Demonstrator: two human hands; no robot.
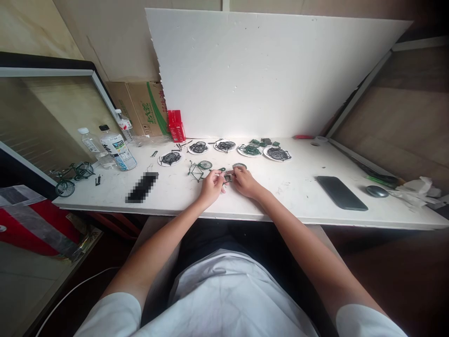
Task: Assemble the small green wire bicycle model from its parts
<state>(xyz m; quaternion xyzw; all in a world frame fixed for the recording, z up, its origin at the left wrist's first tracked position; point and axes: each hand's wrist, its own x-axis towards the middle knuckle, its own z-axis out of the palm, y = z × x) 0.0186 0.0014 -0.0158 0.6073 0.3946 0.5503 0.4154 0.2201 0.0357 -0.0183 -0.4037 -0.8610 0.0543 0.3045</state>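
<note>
My left hand [211, 186] is closed in a pinch on a small dark green part [222, 169] over the desk's front middle. Close beside it, my right hand [246, 182] has its thumb and fingers pressed together; whatever they hold is too small to make out. A small dark squarish piece [228, 178] shows between the hands. Left of my left hand lies a green model bicycle frame [196, 172], with a spoked toy wheel [205, 164] by it. Another wheel [240, 165] lies just beyond my right fingers, partly covered by them.
White plates of black parts [170, 158] and green parts [249, 150] line the back of the desk [291, 206]. An assembled model bicycle [74, 178] stands far left near bottles [119, 152]. A phone [342, 193] and mouse [377, 191] lie right. A white board [273, 75] stands behind.
</note>
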